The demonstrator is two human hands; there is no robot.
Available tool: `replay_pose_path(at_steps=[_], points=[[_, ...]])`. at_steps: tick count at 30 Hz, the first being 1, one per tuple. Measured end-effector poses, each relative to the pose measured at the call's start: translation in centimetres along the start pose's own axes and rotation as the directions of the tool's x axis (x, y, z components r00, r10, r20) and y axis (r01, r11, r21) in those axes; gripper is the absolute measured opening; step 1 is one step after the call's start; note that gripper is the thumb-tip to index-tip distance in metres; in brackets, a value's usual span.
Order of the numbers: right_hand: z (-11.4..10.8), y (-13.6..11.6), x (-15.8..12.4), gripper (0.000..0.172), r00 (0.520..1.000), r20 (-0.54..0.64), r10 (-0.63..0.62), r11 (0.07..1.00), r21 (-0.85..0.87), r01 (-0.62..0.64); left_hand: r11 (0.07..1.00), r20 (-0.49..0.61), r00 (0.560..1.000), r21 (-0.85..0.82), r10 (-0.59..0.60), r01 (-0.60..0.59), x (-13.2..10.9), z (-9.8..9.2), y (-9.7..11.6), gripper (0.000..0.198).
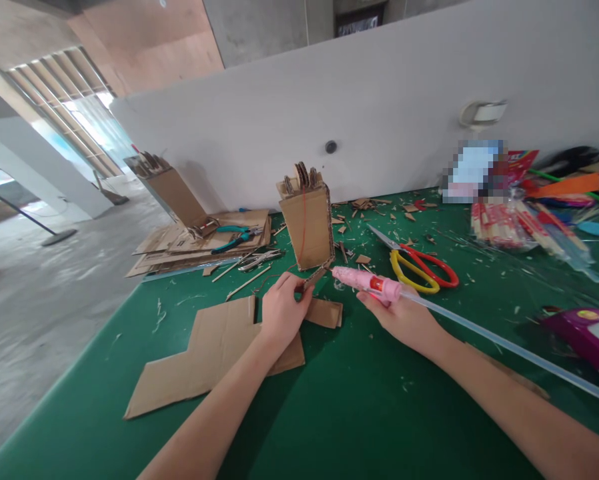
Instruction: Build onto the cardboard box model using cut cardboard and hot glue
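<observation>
My left hand (285, 305) is closed on a narrow cardboard strip (321, 272), pinched edge-up between thumb and fingers. In my right hand (404, 317) is a pink hot glue gun (357, 281), its nozzle close to the far end of the strip; whether they touch I cannot tell. A long clear glue stick (479, 331) trails from the gun's rear. Just behind the strip stands an upright cardboard box (307, 223) with cardboard pieces poking out of its top. Beneath my left wrist lies a flat cut cardboard sheet (214, 340), and a small cardboard piece (325, 313) is beside my left hand.
Scissors (414, 265) with red and yellow handles lie beyond the glue gun. Teal-handled pliers (234, 237) rest on stacked cardboard (152, 245), near another cardboard box (177, 197). Packaged sticks (499, 223) and a purple object (579, 337) are at right. Scraps litter the green table (329, 413).
</observation>
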State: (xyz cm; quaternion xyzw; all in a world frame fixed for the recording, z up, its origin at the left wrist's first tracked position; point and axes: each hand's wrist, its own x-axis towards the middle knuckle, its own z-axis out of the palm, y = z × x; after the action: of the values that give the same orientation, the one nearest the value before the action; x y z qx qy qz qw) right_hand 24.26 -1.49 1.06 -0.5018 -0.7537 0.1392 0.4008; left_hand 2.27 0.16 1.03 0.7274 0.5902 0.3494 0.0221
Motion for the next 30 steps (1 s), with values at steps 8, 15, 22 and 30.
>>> replay_pose_path(at_steps=[8, 15, 22, 30], points=[[0.05, 0.1, -0.01, 0.032, 0.999, -0.027, 0.02, 1.0, 0.005, -0.02, 1.0, 0.001, 1.0, -0.003, 0.014, -0.014, -0.11, -0.03, 0.04, 0.015], [-0.12, 0.48, 0.35, 0.031, 0.997, -0.077, -0.022, 1.0, -0.022, 0.02, 1.0, 0.009, 1.0, 0.004, -0.003, 0.003, -0.13, -0.03, 0.09, 0.015], [-0.18, 0.72, 0.61, 0.035, 0.997, -0.075, 0.003, 0.999, -0.054, -0.007, 1.0, 0.021, 1.0, -0.008, -0.012, 0.013, -0.01, -0.11, 0.23, 0.017], [-0.25, 0.58, 0.5, 0.035, 0.998, -0.061, 0.022, 0.998, -0.052, -0.025, 1.0, 0.011, 1.0, -0.003, -0.003, 0.003, -0.01, -0.06, 0.25, 0.018]])
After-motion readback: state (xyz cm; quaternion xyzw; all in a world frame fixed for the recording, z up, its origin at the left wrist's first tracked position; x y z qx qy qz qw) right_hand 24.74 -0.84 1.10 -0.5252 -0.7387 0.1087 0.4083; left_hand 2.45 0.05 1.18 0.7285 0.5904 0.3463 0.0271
